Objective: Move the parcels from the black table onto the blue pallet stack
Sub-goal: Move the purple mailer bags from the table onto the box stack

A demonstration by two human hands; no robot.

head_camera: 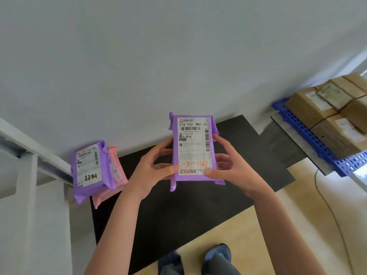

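Centre of frame: a flat purple plastic parcel with a white shipping label (193, 147), held label-up over the black surface (198, 211). The left hand (153, 171) and right hand (234, 169) grip its lower side edges, fingers (222, 141) curled around it. Left: a second purple parcel (89, 169) rests on a pink parcel (119, 175). Upper right: the blue pallet stack (309, 133) carries brown cardboard boxes (305, 108).

The parcel (193, 147) is smooth purple plastic with a paper label; table (178, 205) matt black; boxes (327, 114) brown cardboard; pallet (309, 133) perforated blue plastic.
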